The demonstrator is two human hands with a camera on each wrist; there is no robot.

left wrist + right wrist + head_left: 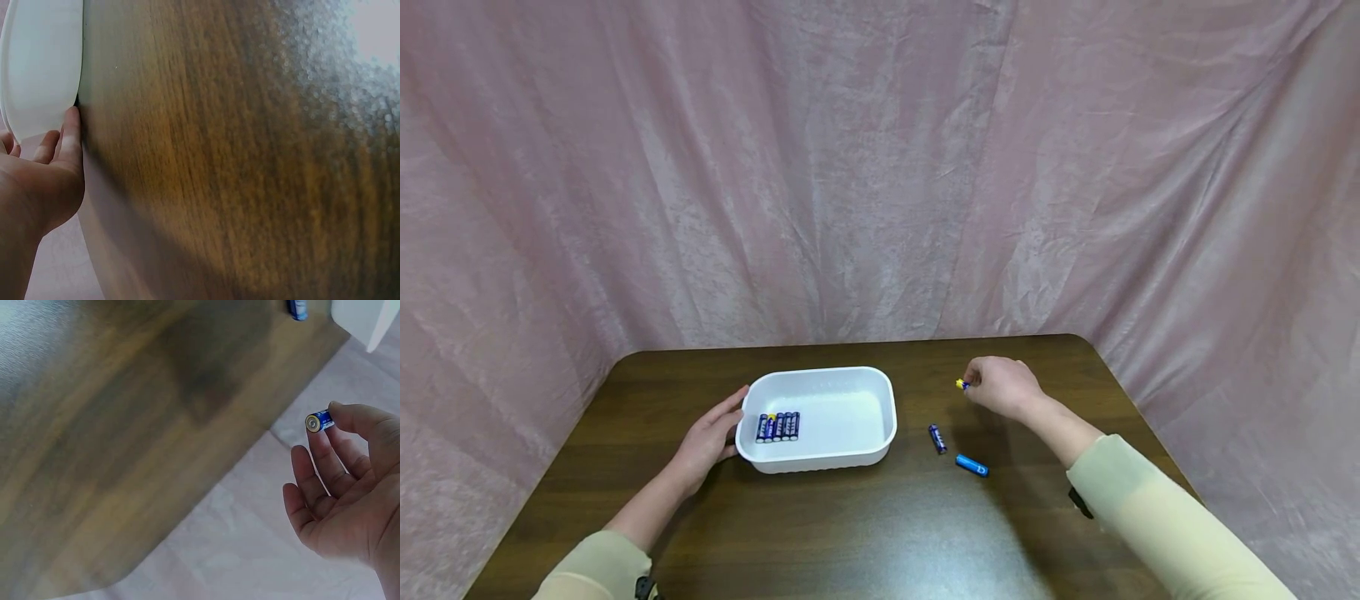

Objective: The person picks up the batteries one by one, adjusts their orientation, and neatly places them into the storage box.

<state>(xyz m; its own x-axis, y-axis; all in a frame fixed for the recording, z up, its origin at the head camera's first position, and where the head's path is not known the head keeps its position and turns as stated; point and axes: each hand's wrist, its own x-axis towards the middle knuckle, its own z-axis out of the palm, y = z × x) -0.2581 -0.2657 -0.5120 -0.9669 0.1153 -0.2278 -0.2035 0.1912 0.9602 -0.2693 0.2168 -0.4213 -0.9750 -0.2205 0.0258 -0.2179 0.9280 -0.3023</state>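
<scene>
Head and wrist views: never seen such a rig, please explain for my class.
No machine here: just a person's left hand and right hand, both bare. The wide picture comes from a camera on the head, the two closer ones from a camera on each wrist. On the table, a tray holds a row of batteries; a dark blue battery and a light blue battery lie to its right. The left touches the tray's left end; the right pinches another battery.

My head camera looks forward and down over the bench [820,525] from farthest off. Wrist cameras look closely past my left hand [44,181], between eight and nine o'clock, and right hand [356,500], between three and four. All share the white tray [842,417].
</scene>
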